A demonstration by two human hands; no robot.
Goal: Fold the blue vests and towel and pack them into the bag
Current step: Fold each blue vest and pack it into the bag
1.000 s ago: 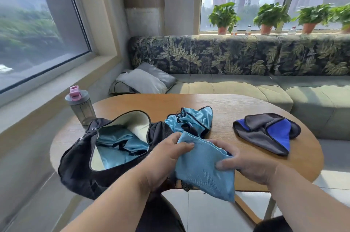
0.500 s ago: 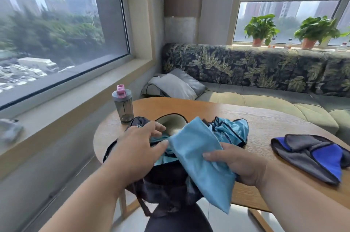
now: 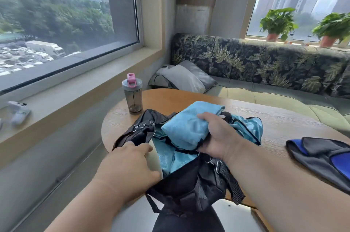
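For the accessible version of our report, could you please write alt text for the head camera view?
The right hand holds a folded light blue cloth over an open black bag on a round wooden table, while the left hand holds the bag's opening. A grey and blue towel lies to the right, and a shaker bottle stands behind the bag.

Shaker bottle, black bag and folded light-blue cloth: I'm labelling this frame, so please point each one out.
Shaker bottle (image 3: pixel 133 99): head view, on its clear body.
Black bag (image 3: pixel 189 184): head view, on its near outer side.
Folded light-blue cloth (image 3: pixel 186 127): head view, on its top face.
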